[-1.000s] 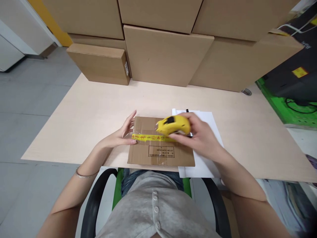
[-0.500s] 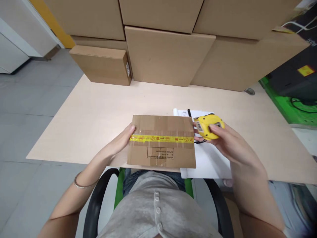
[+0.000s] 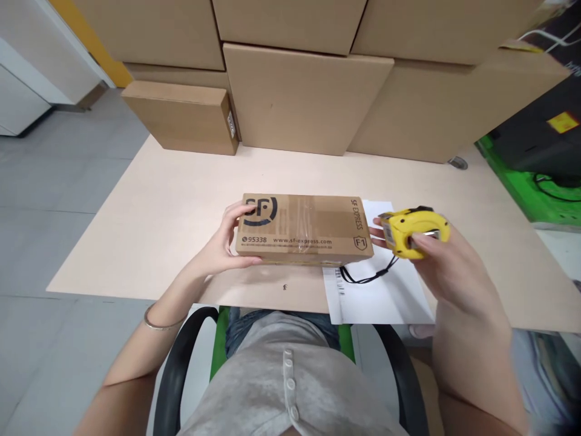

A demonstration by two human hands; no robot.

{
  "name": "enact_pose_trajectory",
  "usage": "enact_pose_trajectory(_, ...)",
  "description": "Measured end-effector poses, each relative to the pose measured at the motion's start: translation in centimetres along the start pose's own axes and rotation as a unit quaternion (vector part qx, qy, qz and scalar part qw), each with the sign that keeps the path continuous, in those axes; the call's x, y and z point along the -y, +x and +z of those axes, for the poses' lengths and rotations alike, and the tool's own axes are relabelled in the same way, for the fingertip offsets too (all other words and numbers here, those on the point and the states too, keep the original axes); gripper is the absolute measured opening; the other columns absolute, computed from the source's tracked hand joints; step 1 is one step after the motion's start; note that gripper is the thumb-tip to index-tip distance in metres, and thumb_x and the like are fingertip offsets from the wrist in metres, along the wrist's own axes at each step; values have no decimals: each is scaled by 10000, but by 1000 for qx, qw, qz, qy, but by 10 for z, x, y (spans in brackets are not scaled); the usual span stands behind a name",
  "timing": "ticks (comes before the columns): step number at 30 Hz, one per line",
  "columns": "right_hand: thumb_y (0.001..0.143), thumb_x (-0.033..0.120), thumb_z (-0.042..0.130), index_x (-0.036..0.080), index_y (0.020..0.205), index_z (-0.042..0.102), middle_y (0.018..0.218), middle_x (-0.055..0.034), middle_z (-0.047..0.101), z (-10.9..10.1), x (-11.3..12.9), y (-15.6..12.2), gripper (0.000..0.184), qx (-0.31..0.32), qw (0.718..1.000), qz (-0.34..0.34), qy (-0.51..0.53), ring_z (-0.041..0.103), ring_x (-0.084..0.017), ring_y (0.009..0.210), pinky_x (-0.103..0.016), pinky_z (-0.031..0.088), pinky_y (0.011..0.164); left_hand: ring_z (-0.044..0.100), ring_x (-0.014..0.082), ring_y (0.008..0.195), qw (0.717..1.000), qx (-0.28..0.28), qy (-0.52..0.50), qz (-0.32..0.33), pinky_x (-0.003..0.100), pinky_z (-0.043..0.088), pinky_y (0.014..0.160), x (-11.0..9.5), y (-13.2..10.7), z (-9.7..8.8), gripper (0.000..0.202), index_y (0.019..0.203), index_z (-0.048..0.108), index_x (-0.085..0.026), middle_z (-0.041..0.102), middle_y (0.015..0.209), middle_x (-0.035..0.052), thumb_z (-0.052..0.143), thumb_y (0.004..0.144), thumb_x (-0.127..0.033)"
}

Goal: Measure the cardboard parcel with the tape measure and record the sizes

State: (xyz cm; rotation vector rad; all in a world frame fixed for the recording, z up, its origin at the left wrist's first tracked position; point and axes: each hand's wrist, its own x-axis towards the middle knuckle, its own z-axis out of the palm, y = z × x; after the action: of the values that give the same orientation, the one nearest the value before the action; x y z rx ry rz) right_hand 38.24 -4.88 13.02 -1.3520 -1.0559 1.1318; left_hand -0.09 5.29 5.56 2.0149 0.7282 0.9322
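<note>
My left hand (image 3: pixel 222 245) grips the left end of a small cardboard box (image 3: pixel 306 227), thumb low on the near edge and fingers over the far side. The box face towards me carries black SF Express print and clear tape. In my right hand (image 3: pixel 436 254) is a yellow tape measure (image 3: pixel 411 233), a black wrist cord (image 3: pixel 367 278) hanging from it. The right fingertips come close to the box's right end; whether they touch it I cannot tell. White paper sheets (image 3: pixel 385 297) lie under and right of the box.
Large cardboard boxes (image 3: pixel 308 100) are stacked along the back of the table (image 3: pixel 136 242). A flatter carton (image 3: pixel 181 118) stands at the back left. On the right are a dark case (image 3: pixel 535 139) and a green surface (image 3: pixel 512 188). Chair armrests (image 3: pixel 175 369) flank me.
The box has turned over, from the side with yellow tape to the SF-printed side. My right hand with the tape measure has moved right, away from the box's end.
</note>
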Motion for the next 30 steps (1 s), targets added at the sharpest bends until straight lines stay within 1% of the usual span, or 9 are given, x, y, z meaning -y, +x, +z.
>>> enact_pose_trajectory(2, 900, 406, 762, 342, 1087, 605, 1273, -30, 748, 3, 6, 2, 252, -28, 997, -45, -53, 746, -324, 1172, -533, 627, 992, 314, 432, 1551, 999, 27, -41, -6, 606, 284, 1299, 2, 2, -3, 990, 1547, 423, -406, 388, 1598, 103, 898, 703, -616)
enact_pose_trajectory(4, 915, 405, 757, 370, 1195, 576, 1360, -35, 702, 14, 18, 7, 336, -14, 990, -93, -109, 705, -336, 1248, -524, 616, 995, 263, 425, 1591, 992, 24, -121, -21, 598, 243, 1319, 2, 7, -3, 858, 1517, 497, -398, 380, 1658, 69, 701, 790, -805)
enact_pose_trajectory(8, 948, 356, 729, 335, 1429, 486, 1436, -74, 642, 60, 46, 30, 539, 140, 939, -215, -229, 663, -291, 1300, -458, 553, 1093, 210, 345, 1646, 964, -58, -257, -30, 552, 201, 1347, -2, 23, 7, 721, 1430, 619, -376, 435, 1683, -34, 317, 959, -830)
enact_pose_trajectory(13, 1024, 349, 607, 312, 1414, 541, 1437, -49, 655, 129, 65, 62, 398, 359, 821, -314, -314, 635, -274, 1308, -451, 519, 1103, 466, 385, 1517, 925, -113, -354, -76, 559, 381, 1258, -3, 38, 23, 720, 1175, 730, -254, 699, 1400, 59, 395, 933, -844)
enact_pose_trajectory(18, 1053, 352, 551, 305, 1444, 547, 1463, -57, 630, 153, 62, 70, 394, 384, 809, -298, -330, 635, -256, 1283, -417, 530, 1063, 607, 393, 1346, 912, -153, -368, -95, 521, 507, 1118, 3, 40, 27, 577, 979, 724, -236, 763, 1126, 66, 609, 849, -786)
enact_pose_trajectory(21, 1048, 344, 558, 308, 1462, 566, 1428, -62, 656, 145, 60, 71, 416, 363, 806, -313, -347, 640, -258, 1279, -417, 527, 1073, 674, 331, 1186, 921, -156, -343, -95, 484, 523, 1074, 10, 40, 27, 432, 1001, 721, -246, 751, 1075, 35, 732, 812, -634)
enact_pose_trajectory(24, 997, 339, 644, 311, 1451, 597, 1397, -51, 695, 117, 62, 72, 457, 337, 806, -319, -367, 669, -277, 1247, -440, 535, 1077, 617, 309, 1312, 926, -132, -347, -70, 478, 443, 1172, 14, 39, 26, 386, 1050, 716, -277, 747, 1158, 20, 749, 821, -586)
enact_pose_trajectory(27, 932, 430, 737, 306, 1381, 646, 1287, -54, 740, 68, 62, 70, 474, 284, 835, -253, -398, 729, -281, 1083, -436, 601, 967, 493, 322, 1487, 927, -97, -355, -71, 532, 336, 1259, 15, 39, 24, 372, 1072, 692, -296, 730, 1297, 27, 755, 834, -574)
enact_pose_trajectory(30, 855, 448, 823, 330, 1227, 697, 1190, -53, 742, 9, 57, 64, 410, 230, 881, -193, -365, 737, -252, 991, -370, 637, 839, 490, 331, 1501, 925, -78, -364, -82, 571, 349, 1248, 16, 40, 21, 379, 1079, 669, -306, 726, 1319, 34, 776, 821, -561)
